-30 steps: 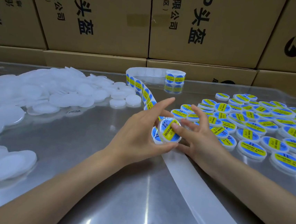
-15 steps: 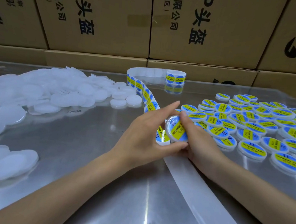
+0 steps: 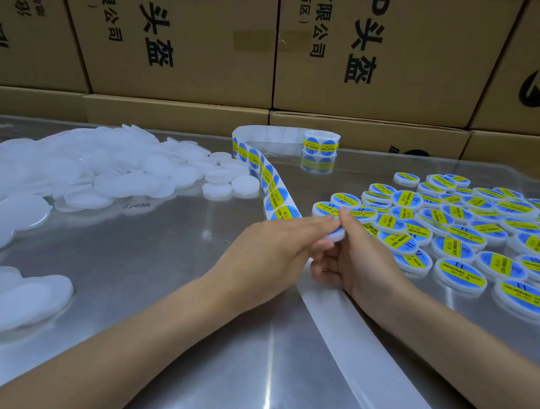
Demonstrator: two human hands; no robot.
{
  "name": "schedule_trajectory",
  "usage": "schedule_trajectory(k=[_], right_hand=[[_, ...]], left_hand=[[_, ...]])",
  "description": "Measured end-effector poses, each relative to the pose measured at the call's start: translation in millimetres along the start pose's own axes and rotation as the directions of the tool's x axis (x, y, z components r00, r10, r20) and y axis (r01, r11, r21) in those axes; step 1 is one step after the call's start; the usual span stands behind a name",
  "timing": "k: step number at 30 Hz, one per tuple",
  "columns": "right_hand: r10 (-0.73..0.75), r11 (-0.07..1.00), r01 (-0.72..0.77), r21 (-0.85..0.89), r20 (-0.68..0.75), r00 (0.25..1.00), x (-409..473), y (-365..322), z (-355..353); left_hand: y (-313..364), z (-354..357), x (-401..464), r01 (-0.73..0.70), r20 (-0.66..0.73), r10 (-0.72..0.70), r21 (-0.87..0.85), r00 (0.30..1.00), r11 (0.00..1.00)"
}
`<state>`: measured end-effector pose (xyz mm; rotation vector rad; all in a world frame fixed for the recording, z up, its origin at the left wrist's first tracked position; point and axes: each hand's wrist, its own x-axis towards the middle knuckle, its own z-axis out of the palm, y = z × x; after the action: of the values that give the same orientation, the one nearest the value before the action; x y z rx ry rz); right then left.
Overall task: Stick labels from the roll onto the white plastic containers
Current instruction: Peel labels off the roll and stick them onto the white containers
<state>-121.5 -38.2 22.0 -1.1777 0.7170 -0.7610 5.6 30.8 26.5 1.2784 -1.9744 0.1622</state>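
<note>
Your left hand (image 3: 270, 254): grip pinches the white container (image 3: 335, 234) at centre frame, fingers stretched along the label strip (image 3: 272, 184).
Your right hand (image 3: 360, 262): grip clasps the same container.
Label roll (image 3: 321, 143): upper centre of the desk (image 3: 154, 292).
Unlabelled containers (image 3: 100, 171): heaped at left.
Labelled containers (image 3: 457, 229): spread at right.
Empty backing (image 3: 364, 338): runs toward the lower right.

Head-worn wide-angle view, looking forward and down across the steel worktop (image 3: 129, 276), close above both forearms, facing stacked cardboard boxes (image 3: 186, 31).
</note>
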Motion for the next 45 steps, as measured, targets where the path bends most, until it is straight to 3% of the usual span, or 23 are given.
schedule_trajectory(k=[4, 11, 14, 19, 23, 27, 30, 32, 34, 35, 37, 41, 42, 43, 45], right_hand=[[0.017, 1.0, -0.017, -0.02, -0.009, 1.0, 1, -1, 1], [-0.062, 0.995, 0.071, 0.069, -0.125, 0.99, 1, 0, -6], [-0.077, 0.979, 0.111, 0.173, -0.188, 0.979, 3, -2, -10], [-0.042, 0.971, 0.086, 0.222, -0.195, 0.98, 5, -4, -18], [-0.016, 0.966, 0.086, 0.245, -0.277, 0.961, 9, -5, -23], [0.032, 0.974, 0.026, 0.227, -0.251, 0.967, 10, -6, -25], [-0.025, 0.998, 0.04, 0.053, -0.26, 0.965, 9, -4, -22], [-0.228, 0.933, 0.119, -0.34, -0.302, 0.926, 8, 1, -23], [-0.47, 0.627, 0.182, -0.757, -0.182, 0.864, 8, 5, -28], [-0.516, 0.463, 0.173, -0.869, -0.105, 0.85, 8, 6, -32], [-0.504, 0.255, 0.111, -0.96, -0.034, 0.863, 9, 7, -38], [-0.518, 0.013, 0.053, -0.998, 0.039, 0.855, 10, 6, -40], [-0.54, 0.007, 0.072, -0.997, 0.056, 0.84, 12, 7, -40], [-0.562, 0.067, 0.105, -0.992, 0.049, 0.826, 14, 7, -41], [-0.587, 0.309, 0.2, -0.93, -0.021, 0.81, 17, 5, -41]], left_hand=[[-9, -2, -1, -0.084, -0.096, 0.08, -0.039, 0.992, 0.996], [-9, 0, -3, -0.213, -0.162, 0.249, 0.212, 0.955, 0.954], [-7, 2, -3, -0.222, -0.063, 0.24, 0.213, 0.969, 0.952], [-13, 8, -11, -0.056, 0.276, 0.011, 0.155, 0.961, 0.986], [-15, 10, -11, -0.023, 0.329, -0.028, 0.152, 0.944, 0.988], [-19, 11, -10, 0.006, 0.385, -0.068, 0.158, 0.92, 0.987], [-20, 11, -9, 0.021, 0.388, -0.078, 0.148, 0.918, 0.989], [-21, 10, -10, 0.032, 0.385, -0.085, 0.143, 0.919, 0.989], [-23, 9, -10, 0.043, 0.374, -0.094, 0.141, 0.923, 0.989], [-24, 8, -9, 0.051, 0.368, -0.101, 0.141, 0.924, 0.989], [-25, 7, -9, 0.069, 0.364, -0.118, 0.143, 0.924, 0.987], [-25, 7, -9, 0.082, 0.363, -0.127, 0.136, 0.923, 0.987], [-25, 8, -9, 0.085, 0.363, -0.128, 0.131, 0.923, 0.988], [-25, 8, -9, 0.087, 0.362, -0.128, 0.129, 0.923, 0.988], [-26, 8, -9, 0.088, 0.359, -0.129, 0.128, 0.924, 0.988]])
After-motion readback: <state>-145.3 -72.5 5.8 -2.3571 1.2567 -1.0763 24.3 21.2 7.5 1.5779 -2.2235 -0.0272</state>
